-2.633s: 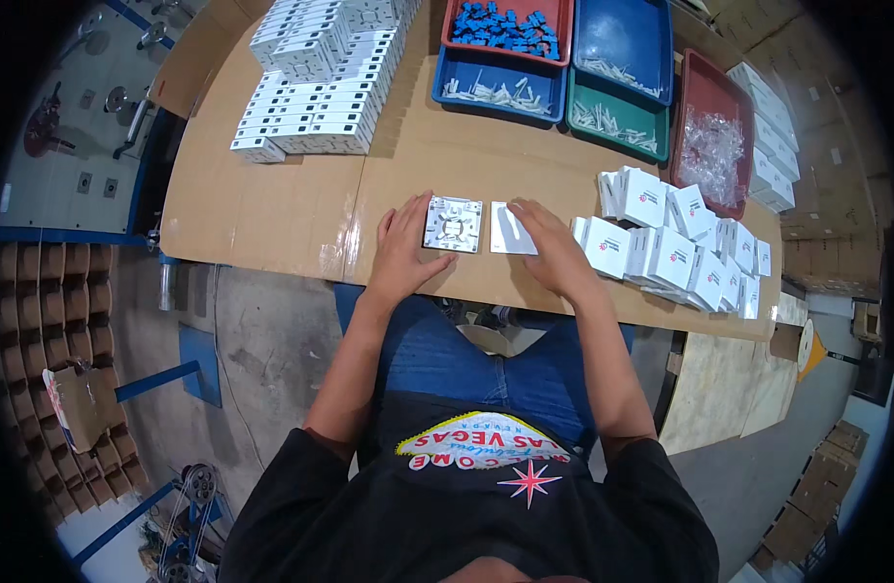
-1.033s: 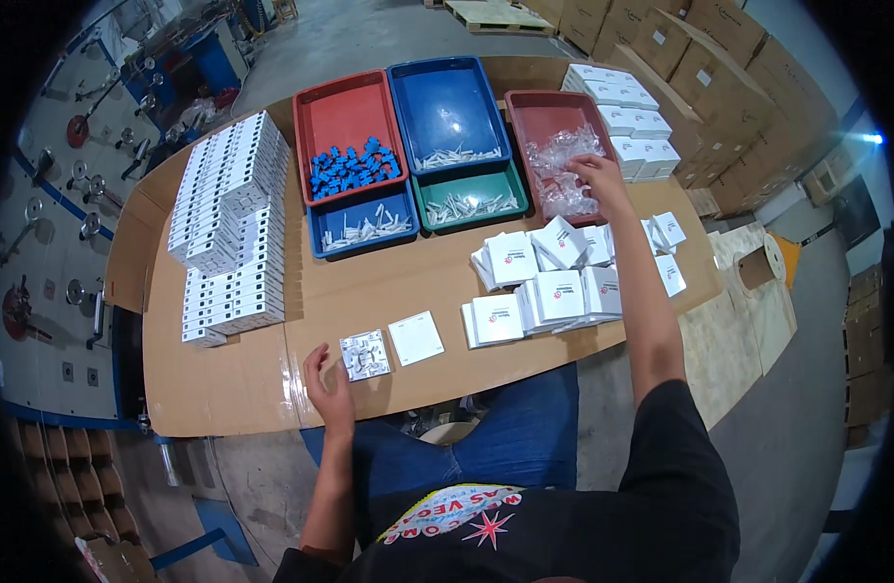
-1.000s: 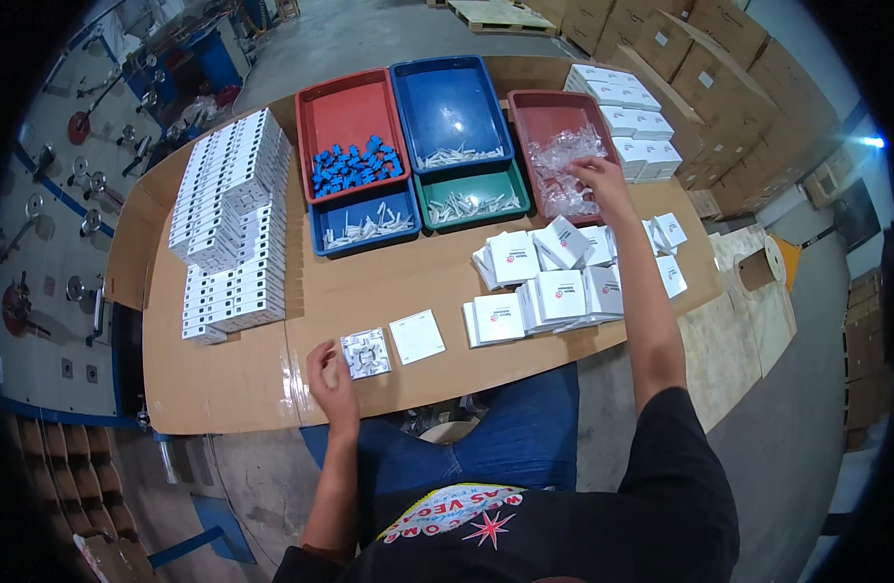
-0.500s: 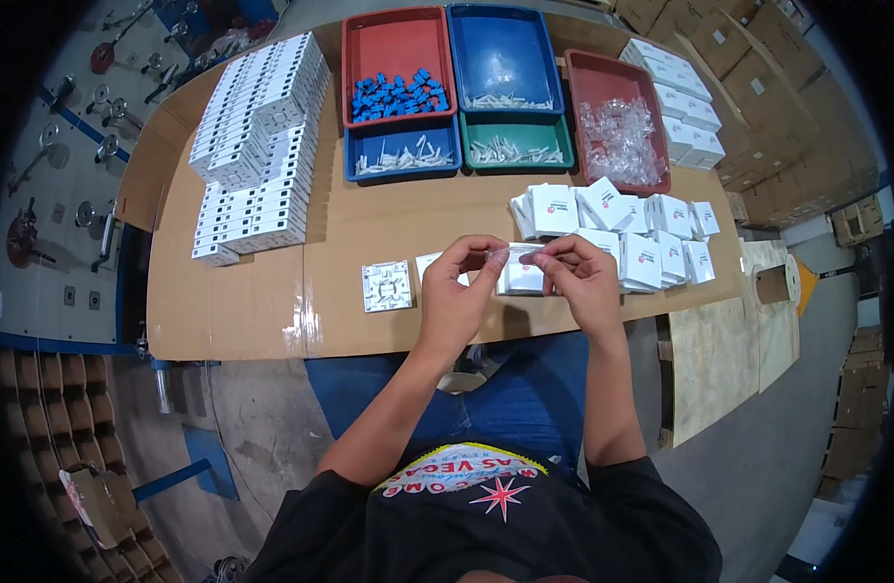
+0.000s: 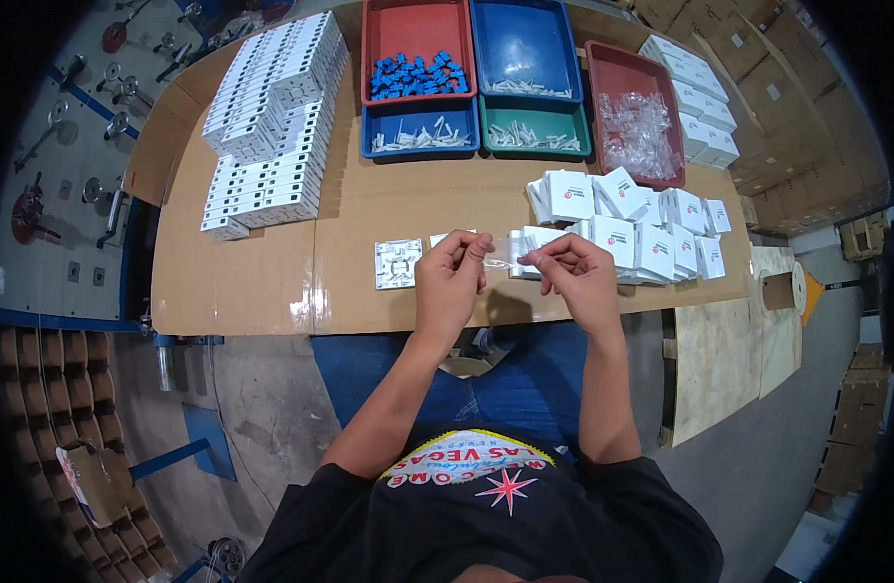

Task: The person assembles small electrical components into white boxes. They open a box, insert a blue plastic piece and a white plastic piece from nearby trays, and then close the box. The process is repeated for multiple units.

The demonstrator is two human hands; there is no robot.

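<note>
Just above the near part of the cardboard-covered table, my left hand (image 5: 449,284) pinches a small clear plastic bag (image 5: 501,255) between thumb and fingers. My right hand (image 5: 581,280) is closed in a pinch at the bag's other side; what lies between its fingertips is too small to make out. Beside my left hand a white square plastic frame (image 5: 398,264) lies flat on the table. Part of another white piece (image 5: 438,239) shows behind that hand. Right of the bag, small white boxes (image 5: 610,236) lie in a loose pile, partly hidden by my right hand.
Stacked white frames (image 5: 272,136) rise at the left. Along the back stand a red tray (image 5: 418,29) of blue parts, blue trays (image 5: 521,39) and a green tray (image 5: 534,153) of white plugs, and a dark red tray (image 5: 624,73) of clear bags. White cartons (image 5: 704,112) stand behind right.
My hands have drawn slightly apart, so more of the clear bag shows between them. The view has shifted, with the table sitting a little higher and further right.
</note>
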